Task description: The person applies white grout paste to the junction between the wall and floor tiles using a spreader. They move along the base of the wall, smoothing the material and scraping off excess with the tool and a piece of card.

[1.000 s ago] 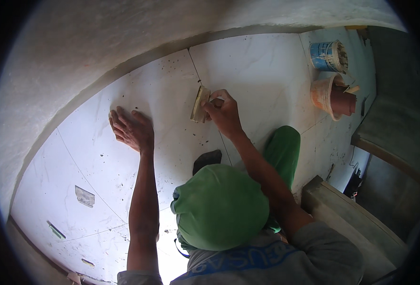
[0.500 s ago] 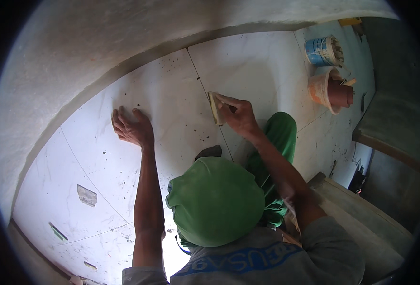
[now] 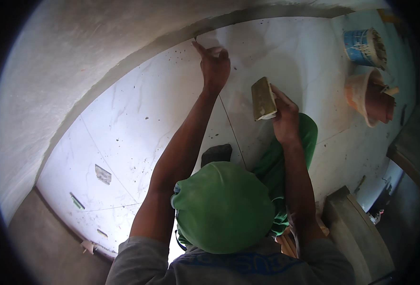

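My left hand [image 3: 214, 70] reaches to the far edge of the white tiled floor [image 3: 167, 104]. One outstretched finger touches the end of a dark tile joint beside the wall, with the other fingers bent apart from it; I make out nothing held. My right hand [image 3: 286, 116] grips a rectangular float [image 3: 263, 99], which looks like a grout float. Its flat olive-yellow face is tilted up to the left, seemingly off the tiles, to the right of the joint. The fingers behind the float are partly hidden.
A blue smeared bucket [image 3: 362, 47] and an orange-pink bucket [image 3: 357, 92] holding a reddish-brown item stand far right. A grey flat scrap [image 3: 103, 174] and a green strip [image 3: 77, 200] lie left. The wall [image 3: 100, 57] curves along the far side. A green cap [image 3: 224, 206] fills the near middle.
My left hand has moved from the tiles at left to the joint's far end. My right hand has drawn the float off the joint to the right and turned its face up.
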Action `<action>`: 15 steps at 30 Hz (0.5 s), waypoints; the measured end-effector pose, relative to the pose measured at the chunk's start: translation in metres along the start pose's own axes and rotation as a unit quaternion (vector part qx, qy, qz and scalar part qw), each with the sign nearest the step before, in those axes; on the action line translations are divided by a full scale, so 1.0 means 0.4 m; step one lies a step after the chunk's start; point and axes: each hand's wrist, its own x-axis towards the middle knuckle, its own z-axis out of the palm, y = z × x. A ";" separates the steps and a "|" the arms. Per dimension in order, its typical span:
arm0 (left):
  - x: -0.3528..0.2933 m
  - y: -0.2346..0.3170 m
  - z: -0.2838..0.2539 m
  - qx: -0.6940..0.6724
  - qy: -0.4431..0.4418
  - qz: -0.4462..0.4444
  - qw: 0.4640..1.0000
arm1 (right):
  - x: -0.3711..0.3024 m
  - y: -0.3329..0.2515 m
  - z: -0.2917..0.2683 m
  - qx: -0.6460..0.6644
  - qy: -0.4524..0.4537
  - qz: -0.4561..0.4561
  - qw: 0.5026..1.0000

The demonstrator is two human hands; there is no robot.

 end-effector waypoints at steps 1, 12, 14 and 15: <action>0.011 0.027 0.019 -0.059 -0.005 -0.035 0.998 | 0.003 -0.007 -0.015 0.010 -0.002 0.005 1.000; 0.070 0.072 0.126 -0.147 0.042 -0.034 0.988 | 0.001 -0.041 -0.078 0.070 -0.075 -0.020 0.994; 0.072 0.068 0.125 -0.138 0.049 -0.032 0.989 | -0.002 -0.046 -0.079 0.082 -0.081 -0.020 0.993; 0.076 0.060 0.117 -0.134 0.051 -0.029 0.989 | -0.004 -0.046 -0.076 0.089 -0.086 -0.019 0.992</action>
